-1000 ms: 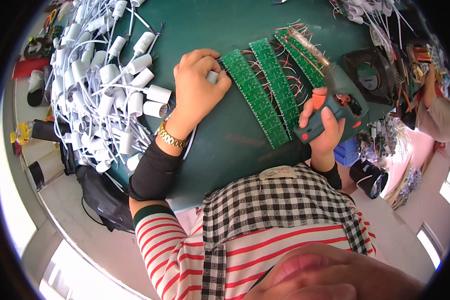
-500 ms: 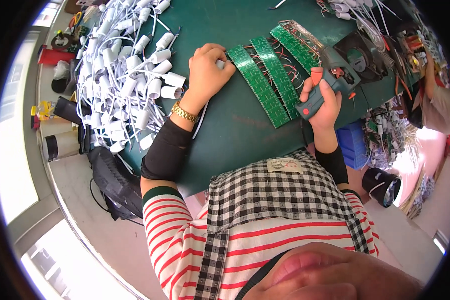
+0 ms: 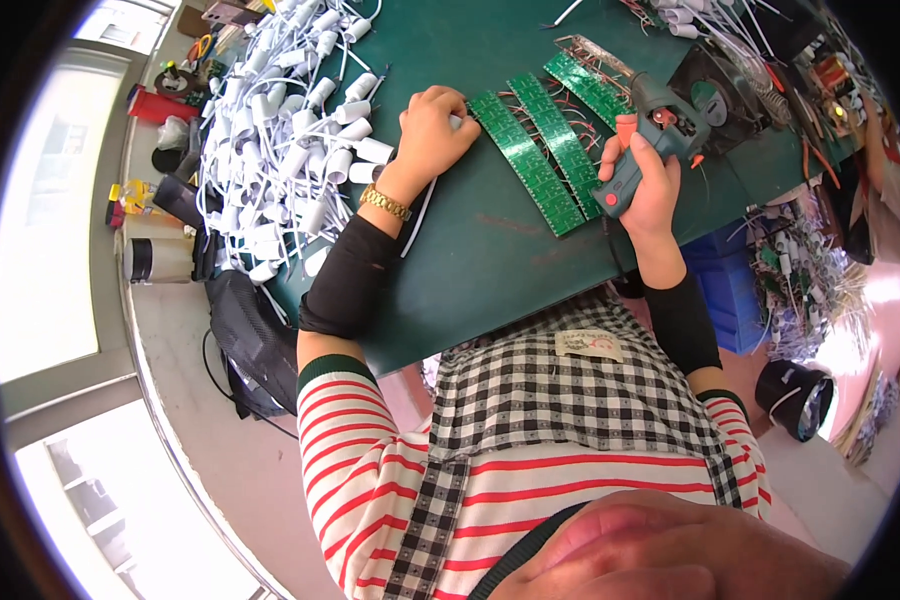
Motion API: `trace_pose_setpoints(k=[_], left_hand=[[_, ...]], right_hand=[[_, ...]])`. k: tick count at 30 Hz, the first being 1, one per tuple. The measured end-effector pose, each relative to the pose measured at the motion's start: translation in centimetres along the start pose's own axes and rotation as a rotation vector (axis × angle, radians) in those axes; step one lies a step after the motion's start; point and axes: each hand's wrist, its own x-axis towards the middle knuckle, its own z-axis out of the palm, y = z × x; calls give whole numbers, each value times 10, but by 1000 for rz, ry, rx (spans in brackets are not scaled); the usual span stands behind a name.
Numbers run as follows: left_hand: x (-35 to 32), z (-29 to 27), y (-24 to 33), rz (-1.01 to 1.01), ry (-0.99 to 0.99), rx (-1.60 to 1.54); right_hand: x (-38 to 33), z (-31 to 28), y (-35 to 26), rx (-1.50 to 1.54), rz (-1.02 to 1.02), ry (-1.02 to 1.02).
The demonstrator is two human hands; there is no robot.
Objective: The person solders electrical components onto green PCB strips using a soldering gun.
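White sockets (image 3: 280, 150) beside left hand (image 3: 432, 130)

The left hand (image 3: 432, 128) reaches forward with the forearm stretched out, a black sleeve over the arm and a gold watch band at the wrist; its fingers (image 3: 448, 98) curl downward, knuckles up. The right hand (image 3: 650, 180) is raised with a bent wrist, fingers wrapped tight in a fist-like grip, thumb on top, black sleeve on its forearm.
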Motion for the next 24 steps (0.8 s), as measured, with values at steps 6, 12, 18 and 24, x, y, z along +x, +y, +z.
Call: trace_pose_setpoints(k=[6, 12, 18, 24], left_hand=[[51, -36, -35, -14, 228, 204], [83, -48, -95, -407, -315, 688], [93, -60, -98, -338, -326, 685], [73, -86, -127, -196, -340, 340]], right_hand=[[2, -1, 1, 35, 25, 27], [0, 4, -1, 52, 64, 8], [3, -3, 0, 45, 63, 46], [4, 3, 1, 31, 62, 9]])
